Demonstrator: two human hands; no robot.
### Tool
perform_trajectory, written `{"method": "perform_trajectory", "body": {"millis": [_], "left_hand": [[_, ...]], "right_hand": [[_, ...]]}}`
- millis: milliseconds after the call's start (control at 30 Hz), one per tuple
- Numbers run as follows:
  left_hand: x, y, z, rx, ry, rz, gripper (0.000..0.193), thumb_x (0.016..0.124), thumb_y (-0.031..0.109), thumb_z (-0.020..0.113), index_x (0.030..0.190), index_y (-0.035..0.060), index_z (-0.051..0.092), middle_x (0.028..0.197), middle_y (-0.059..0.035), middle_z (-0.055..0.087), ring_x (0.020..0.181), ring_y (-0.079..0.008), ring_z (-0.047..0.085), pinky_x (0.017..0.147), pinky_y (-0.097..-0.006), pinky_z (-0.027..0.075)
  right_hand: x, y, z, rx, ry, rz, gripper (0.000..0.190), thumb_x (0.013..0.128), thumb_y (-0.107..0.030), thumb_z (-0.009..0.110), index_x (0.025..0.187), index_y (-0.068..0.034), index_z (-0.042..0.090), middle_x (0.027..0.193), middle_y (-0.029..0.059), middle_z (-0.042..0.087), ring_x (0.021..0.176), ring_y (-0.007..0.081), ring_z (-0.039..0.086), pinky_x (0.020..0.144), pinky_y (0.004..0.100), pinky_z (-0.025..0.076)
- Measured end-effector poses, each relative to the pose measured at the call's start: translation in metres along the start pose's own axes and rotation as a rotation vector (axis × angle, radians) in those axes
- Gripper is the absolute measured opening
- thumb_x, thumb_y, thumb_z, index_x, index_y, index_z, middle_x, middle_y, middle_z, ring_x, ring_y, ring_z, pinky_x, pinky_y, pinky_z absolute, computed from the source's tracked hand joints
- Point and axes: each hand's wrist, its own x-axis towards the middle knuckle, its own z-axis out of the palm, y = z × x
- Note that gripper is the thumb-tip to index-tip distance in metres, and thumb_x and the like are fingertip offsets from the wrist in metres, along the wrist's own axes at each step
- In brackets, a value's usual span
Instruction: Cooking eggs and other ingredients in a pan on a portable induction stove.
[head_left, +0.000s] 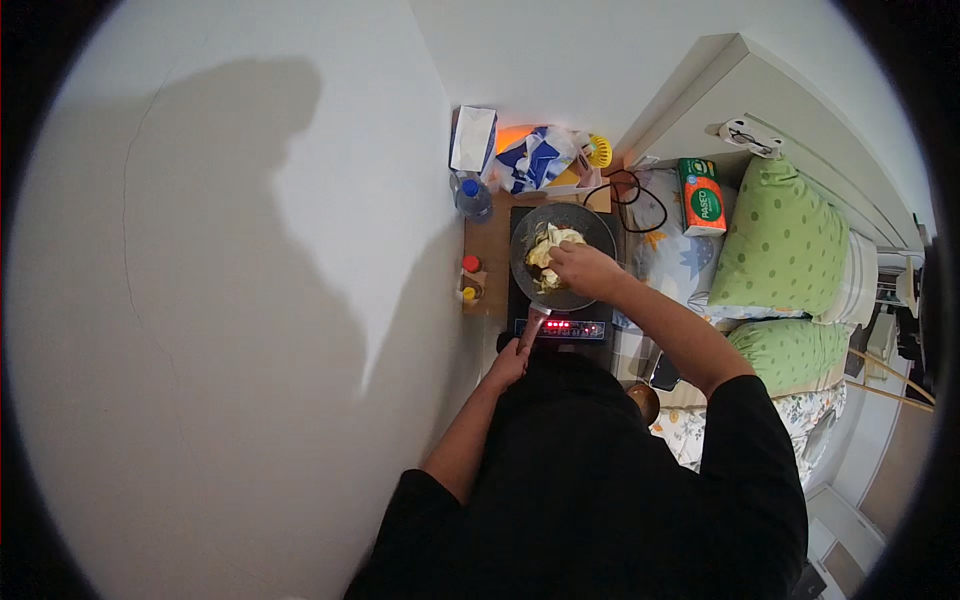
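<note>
A dark speckled frying pan (595, 289) stands on a black electric cooktop (566, 330) whose panel shows lit red digits. Pale yellowish-white food, perhaps egg or cabbage, lies in a heap (551, 244) in the pan. My left hand (511, 364) is closed around the pan's brown handle (533, 328). Over the right part of the pan is my right hand (585, 268), its fingers bent down at the food. Whether it holds food or a small utensil cannot be made out, as the fingertips are partly hidden.
Left of the pan are a plastic bottle with a blue cap (472, 196), a red-capped container (471, 263) and a yellow-capped one (470, 293). Behind it lies a blue-and-white plastic bag (541, 157). A black cable (664, 214), a tissue pack (703, 199) and green pillows (780, 240) are to the right.
</note>
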Motion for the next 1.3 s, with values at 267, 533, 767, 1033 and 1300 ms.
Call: {"method": "perform_trajectory", "body": {"millis": [267, 533, 767, 1033, 1300], "left_hand": [[0.004, -0.003, 0.001, -0.032, -0.017, 0.022, 0.016, 0.103, 0.022, 0.049, 0.101, 0.0053, 0.050, 0.075, -0.0028, 0.052, 0.063, -0.0151, 0.052, 0.059, -0.0316, 0.046], [0.004, -0.003, -0.001, 0.024, -0.022, 0.033, 0.017, 0.104, 0.022, 0.047, 0.098, 0.0064, 0.048, 0.075, -0.0022, 0.051, 0.063, -0.0149, 0.050, 0.060, -0.0316, 0.045], [0.001, -0.002, -0.003, -0.018, -0.002, -0.013, 0.018, 0.103, 0.021, 0.049, 0.105, 0.0036, 0.052, 0.077, -0.0041, 0.054, 0.066, -0.0154, 0.053, 0.062, -0.0326, 0.047], [0.001, 0.002, 0.000, 0.049, -0.001, -0.025, 0.019, 0.103, 0.022, 0.048, 0.107, 0.0039, 0.052, 0.078, -0.0036, 0.054, 0.067, -0.0150, 0.053, 0.062, -0.0316, 0.047], [0.004, -0.004, -0.003, 0.017, -0.006, 0.015, 0.019, 0.103, 0.022, 0.047, 0.108, 0.0044, 0.052, 0.079, -0.0041, 0.054, 0.068, -0.0150, 0.054, 0.062, -0.0317, 0.048]], "right_hand": [[-0.032, -0.023, 0.011, -0.025, 0.027, 0.078, 0.018, 0.074, -0.009, 0.064, 0.090, -0.002, 0.063, 0.098, 0.0101, 0.056, 0.099, 0.0267, 0.059, 0.083, 0.0364, 0.054], [-0.085, -0.030, 0.030, 0.112, 0.131, 0.508, 0.017, 0.075, -0.006, 0.061, 0.092, -0.003, 0.065, 0.096, 0.0130, 0.057, 0.097, 0.0318, 0.058, 0.082, 0.0413, 0.053], [-0.095, -0.016, 0.023, 0.120, 0.205, 0.698, 0.014, 0.077, -0.007, 0.061, 0.089, -0.004, 0.067, 0.093, 0.0142, 0.059, 0.097, 0.0336, 0.058, 0.081, 0.0427, 0.053], [-0.086, -0.025, 0.037, 0.048, 0.317, 0.805, 0.011, 0.077, -0.008, 0.062, 0.085, -0.004, 0.067, 0.091, 0.0143, 0.060, 0.094, 0.0337, 0.060, 0.077, 0.0448, 0.054], [-0.091, -0.032, 0.037, 0.033, 0.399, 0.872, 0.015, 0.076, -0.007, 0.062, 0.089, -0.005, 0.069, 0.092, 0.0144, 0.060, 0.093, 0.0338, 0.060, 0.076, 0.0455, 0.053]]}}
